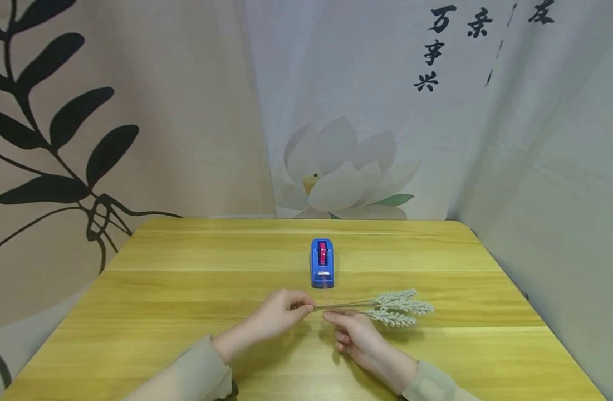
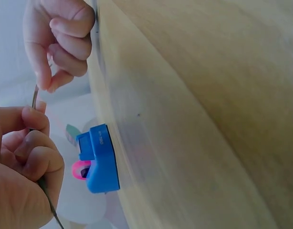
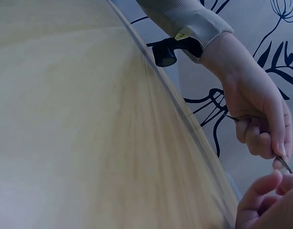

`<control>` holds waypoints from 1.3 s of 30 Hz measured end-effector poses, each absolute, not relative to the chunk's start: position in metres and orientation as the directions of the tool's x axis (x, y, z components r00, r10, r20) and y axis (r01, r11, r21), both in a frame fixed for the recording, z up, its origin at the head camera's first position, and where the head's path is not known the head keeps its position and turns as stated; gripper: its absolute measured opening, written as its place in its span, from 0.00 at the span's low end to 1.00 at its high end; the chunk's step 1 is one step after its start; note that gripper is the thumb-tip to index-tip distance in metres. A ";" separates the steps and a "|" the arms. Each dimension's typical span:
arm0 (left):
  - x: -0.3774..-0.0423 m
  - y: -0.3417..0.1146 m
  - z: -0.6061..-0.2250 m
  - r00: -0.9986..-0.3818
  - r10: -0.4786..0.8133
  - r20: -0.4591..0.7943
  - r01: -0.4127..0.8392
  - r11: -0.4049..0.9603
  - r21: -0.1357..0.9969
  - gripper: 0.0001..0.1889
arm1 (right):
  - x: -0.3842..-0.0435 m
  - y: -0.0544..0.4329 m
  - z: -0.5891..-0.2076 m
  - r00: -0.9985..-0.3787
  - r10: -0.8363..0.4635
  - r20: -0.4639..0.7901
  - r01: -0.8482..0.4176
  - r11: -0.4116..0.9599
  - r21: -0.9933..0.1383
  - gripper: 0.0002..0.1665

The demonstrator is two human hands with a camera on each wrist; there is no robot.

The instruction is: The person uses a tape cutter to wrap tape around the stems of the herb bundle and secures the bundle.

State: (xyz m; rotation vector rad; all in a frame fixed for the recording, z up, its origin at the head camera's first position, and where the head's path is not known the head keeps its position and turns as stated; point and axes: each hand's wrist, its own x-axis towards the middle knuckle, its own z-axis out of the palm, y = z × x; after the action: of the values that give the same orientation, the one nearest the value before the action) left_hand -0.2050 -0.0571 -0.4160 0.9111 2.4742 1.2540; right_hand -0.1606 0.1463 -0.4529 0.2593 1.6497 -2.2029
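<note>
A small bunch of pale green, wheat-like flower sprays point(image 1: 398, 307) is held level above the table, blossoms toward the right. Thumb and fingertips of my left hand point(image 1: 286, 312) pinch the thin stems near their left end. In the left wrist view a stem end sticks out below the curled fingers of that left hand point(image 2: 27, 167). My right hand point(image 1: 358, 337) pinches the stems just right of the left, its other fingers curled. Close together, the two hands leave a short piece of stem point(image 3: 284, 164) showing between them. The blossoms are out of sight in both wrist views.
Beyond the hands, a blue tape dispenser point(image 1: 322, 263) with a pink core stands on the wooden table point(image 1: 186, 262). Printed curtains point(image 1: 196, 111) hang behind the table's far edge and along its sides. A dark wrist camera point(image 3: 164, 53) sits at the left cuff.
</note>
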 end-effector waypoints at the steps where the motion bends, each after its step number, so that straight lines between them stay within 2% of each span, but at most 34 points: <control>1: -0.205 -0.057 -0.416 -0.781 0.619 0.077 0.428 0.441 0.789 0.09 | -0.162 0.146 -0.453 -0.915 -0.174 -0.364 0.398 -0.248 -0.883 0.30; 6: -0.206 -0.057 -0.416 -0.780 0.623 0.066 0.408 0.426 0.807 0.10 | -0.166 0.141 -0.455 -0.936 -0.092 -0.341 0.353 -0.263 -0.898 0.23; 11: -0.207 -0.058 -0.415 -0.784 0.620 0.045 0.381 0.422 0.823 0.10 | -0.165 0.136 -0.455 -0.953 -0.010 -0.304 0.296 -0.261 -0.919 0.23; 21: -0.208 -0.058 -0.416 -0.791 0.610 0.040 0.375 0.432 0.820 0.10 | -0.164 0.129 -0.456 -0.956 0.042 -0.291 0.264 -0.314 -0.912 0.20; 31: -0.208 -0.058 -0.413 -0.803 0.593 0.060 0.385 0.440 0.812 0.10 | -0.164 0.132 -0.458 -0.962 -0.006 -0.272 0.259 -0.329 -0.908 0.25; 39: -0.205 -0.057 -0.413 -0.795 0.604 0.052 0.380 0.429 0.820 0.10 | -0.159 0.134 -0.458 -0.955 -0.036 -0.293 0.284 -0.382 -0.879 0.24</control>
State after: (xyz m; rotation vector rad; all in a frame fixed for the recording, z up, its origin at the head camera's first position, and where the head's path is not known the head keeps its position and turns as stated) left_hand -0.2051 -0.0574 -0.4133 0.8567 2.4347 1.2995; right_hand -0.1586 0.1338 -0.4576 0.3360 1.6209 -2.4379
